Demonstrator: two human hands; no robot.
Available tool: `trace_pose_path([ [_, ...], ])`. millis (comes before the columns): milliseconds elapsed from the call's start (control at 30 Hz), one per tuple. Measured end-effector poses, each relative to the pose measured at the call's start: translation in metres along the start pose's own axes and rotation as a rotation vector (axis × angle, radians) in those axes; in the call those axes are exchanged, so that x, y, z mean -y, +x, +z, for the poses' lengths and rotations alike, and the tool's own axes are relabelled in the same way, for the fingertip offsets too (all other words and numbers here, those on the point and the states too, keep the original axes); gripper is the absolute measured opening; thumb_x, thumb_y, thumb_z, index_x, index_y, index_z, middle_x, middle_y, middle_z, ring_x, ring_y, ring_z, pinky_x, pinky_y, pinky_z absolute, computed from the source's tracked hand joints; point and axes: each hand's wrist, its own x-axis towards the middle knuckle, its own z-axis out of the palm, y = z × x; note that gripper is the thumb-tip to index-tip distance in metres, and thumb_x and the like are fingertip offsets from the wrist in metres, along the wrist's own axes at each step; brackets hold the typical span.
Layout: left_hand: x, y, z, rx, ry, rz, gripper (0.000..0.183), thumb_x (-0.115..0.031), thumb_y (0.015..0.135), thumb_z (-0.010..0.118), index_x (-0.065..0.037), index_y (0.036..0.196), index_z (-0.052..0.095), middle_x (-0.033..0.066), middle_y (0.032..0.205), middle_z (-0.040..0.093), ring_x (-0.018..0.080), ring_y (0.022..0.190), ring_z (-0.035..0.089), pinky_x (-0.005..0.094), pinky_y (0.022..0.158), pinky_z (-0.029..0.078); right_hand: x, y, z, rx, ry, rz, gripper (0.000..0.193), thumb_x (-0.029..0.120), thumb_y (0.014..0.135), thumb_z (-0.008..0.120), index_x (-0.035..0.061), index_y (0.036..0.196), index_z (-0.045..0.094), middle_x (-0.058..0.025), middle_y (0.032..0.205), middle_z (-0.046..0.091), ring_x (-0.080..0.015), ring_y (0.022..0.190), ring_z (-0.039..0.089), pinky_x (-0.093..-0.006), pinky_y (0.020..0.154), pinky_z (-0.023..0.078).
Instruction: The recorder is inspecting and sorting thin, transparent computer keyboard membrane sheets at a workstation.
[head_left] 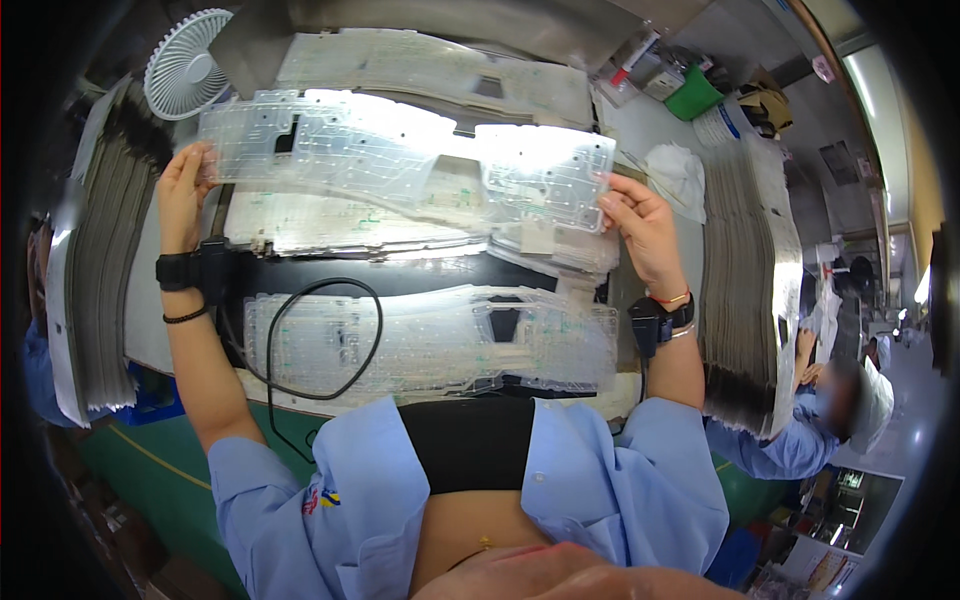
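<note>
From the head camera, the person stands close against the surface (150,330), forearms coming up from the lower edge in rolled pale blue sleeves. Both hands are raised over the work and hold one long clear plastic sheet (400,160) stretched flat between them, lifted off the surface and catching a bright glare along its upper half. The sheet is cut with small holes and faint printed tracks, and it spans nearly the whole width between the two hands.

The left hand (183,195) pinches the sheet's left end, thumb on the near face and fingers curled behind the edge. A black wrist device and a thin black band sit on that forearm. The right hand (640,225) pinches the right end in the same way, fingertips closed on the sheet's edge, with a red cord and a black wrist device just below it.

Under the held sheet, more clear sheets of the same kind lie spread on the surface, one layer (330,225) directly beneath and another (430,340) nearer the person's body. A black cable (375,330) loops across that nearer layer. A dark strip of the surface shows between the two layers.

A tall stack of flat sheets (110,270) stands at the left, and a similar stack (750,280) at the right. A small white fan (185,65) sits at the upper left. Beyond the right stack, another person in a blue sleeve (780,450) is at work.
</note>
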Motion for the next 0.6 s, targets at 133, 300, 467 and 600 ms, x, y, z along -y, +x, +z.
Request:
trace_pose_path([
  [133, 0.0054, 0.0055, -0.0052, -0.018, 0.014, 0.004, 0.025, -0.020, 0.089, 0.048, 0.000, 0.101, 0.056, 0.0047, 0.087, 0.060, 0.0088, 0.073, 0.055, 0.0223, 0.065, 0.047, 0.0084, -0.0039, 0.0068, 0.050, 0.025, 0.013, 0.031, 0.007, 0.080, 0.060, -0.0026, 0.109, 0.054, -0.0010, 0.076, 0.058, -0.0054, 0.064, 0.050, -0.0184, 0.060, 0.041],
  [300, 0.0030, 0.0039, -0.0097, -0.065, 0.019, 0.004, 0.024, -0.019, 0.089, 0.048, 0.000, 0.102, 0.056, 0.0062, 0.089, 0.060, 0.0105, 0.076, 0.057, 0.0245, 0.068, 0.048, 0.0079, -0.0029, 0.0052, 0.070, 0.017, -0.021, 0.030, 0.006, 0.079, 0.061, -0.0024, 0.108, 0.054, -0.0015, 0.078, 0.059, -0.0052, 0.066, 0.050, -0.0187, 0.060, 0.041],
  [467, 0.0042, 0.0050, -0.0057, -0.091, 0.000, 0.009, 0.024, -0.019, 0.089, 0.048, 0.000, 0.103, 0.055, 0.0063, 0.090, 0.060, 0.0106, 0.076, 0.056, 0.0248, 0.070, 0.047, 0.0110, -0.0051, 0.0055, 0.067, 0.001, -0.018, 0.031, 0.006, 0.079, 0.061, -0.0026, 0.108, 0.053, -0.0018, 0.078, 0.059, -0.0054, 0.067, 0.051, -0.0193, 0.060, 0.042],
  [600, 0.0039, 0.0051, -0.0057, -0.068, -0.004, 0.018, 0.024, -0.020, 0.089, 0.049, 0.000, 0.103, 0.055, 0.0063, 0.090, 0.060, 0.0105, 0.076, 0.056, 0.0247, 0.070, 0.047, 0.0105, -0.0063, 0.0058, 0.070, -0.017, -0.019, 0.032, 0.006, 0.079, 0.061, -0.0027, 0.108, 0.053, -0.0020, 0.079, 0.059, -0.0056, 0.067, 0.051, -0.0195, 0.060, 0.042],
])
